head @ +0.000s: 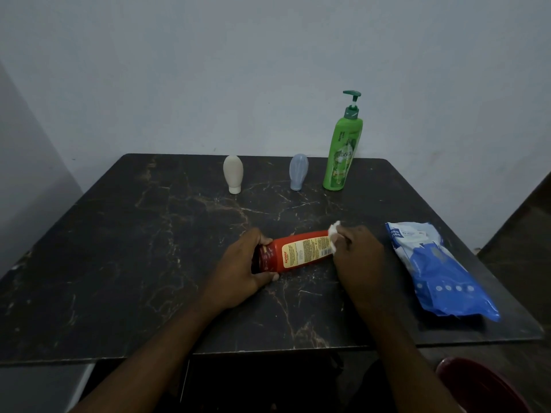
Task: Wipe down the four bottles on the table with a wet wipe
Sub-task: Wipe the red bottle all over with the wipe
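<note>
The left hand (249,262) is gripping the red bottle (298,251) lying on the desk (149,263); the right hand (359,253) is pinching a wet wipe (334,231) against its far right end.

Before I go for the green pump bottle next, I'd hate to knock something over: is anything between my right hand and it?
Nothing visible. Bare tabletop lies between the right hand, which pinches the wet wipe against the red bottle, and the green pump bottle. The blue squeeze bottle stands left of that path.

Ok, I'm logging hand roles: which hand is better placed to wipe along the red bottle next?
Right. The right hand holds the wet wipe against the red bottle; the left hand grips its other end, steadying it.
</note>
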